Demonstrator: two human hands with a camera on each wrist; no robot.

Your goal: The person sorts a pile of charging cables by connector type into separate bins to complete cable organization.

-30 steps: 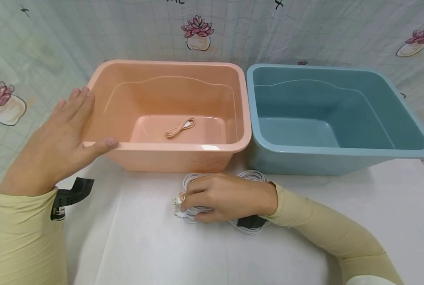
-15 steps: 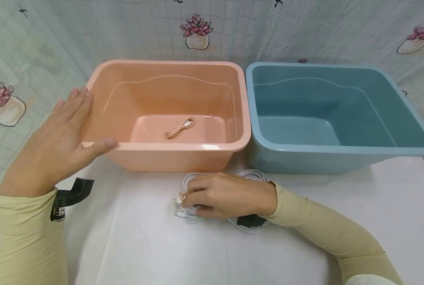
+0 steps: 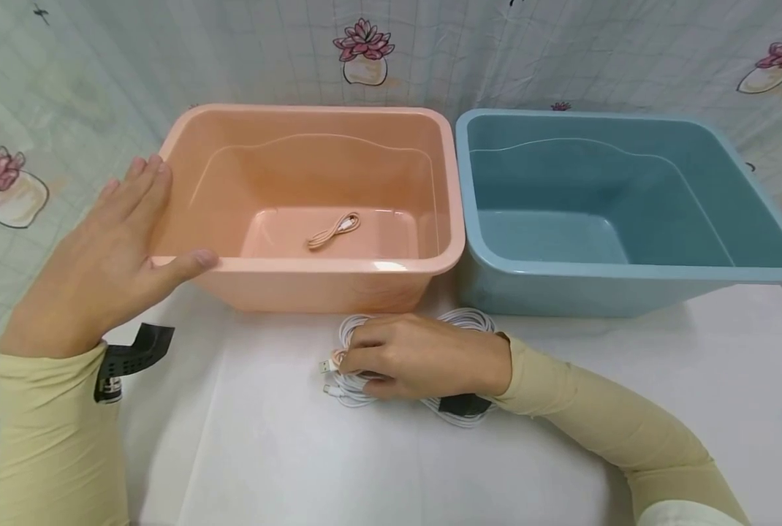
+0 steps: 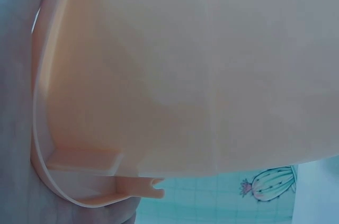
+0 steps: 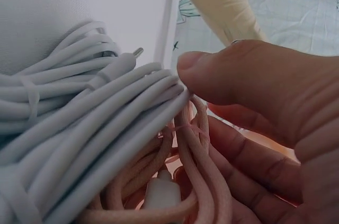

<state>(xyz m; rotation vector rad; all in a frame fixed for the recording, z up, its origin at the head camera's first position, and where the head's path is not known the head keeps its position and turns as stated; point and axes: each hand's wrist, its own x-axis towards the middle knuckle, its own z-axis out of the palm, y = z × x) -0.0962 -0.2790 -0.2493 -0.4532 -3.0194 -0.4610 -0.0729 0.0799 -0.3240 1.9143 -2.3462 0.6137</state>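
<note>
My left hand rests with straight fingers along the left rim of a peach plastic tub, the thumb lying over its front corner. In the left wrist view the hand lies against the tub's outer rim. My right hand is down at the bundles on the table, its fingers curled round a coiled pink charging cable. Coiled white cables lie right against it, with the thumb tip at their loops. A USB plug sticks out left of the fingers. The palm side is hidden in the head view.
Inside the peach tub lies another coiled pink cable. A blue tub stands to its right, rims close together. More white cable loops show behind the right wrist. A white cloth covers the table, with a patterned curtain behind.
The right thumb has drawn in closer to the fingers at the cables. The left hand keeps its place on the tub rim. The head view has shifted slightly.
</note>
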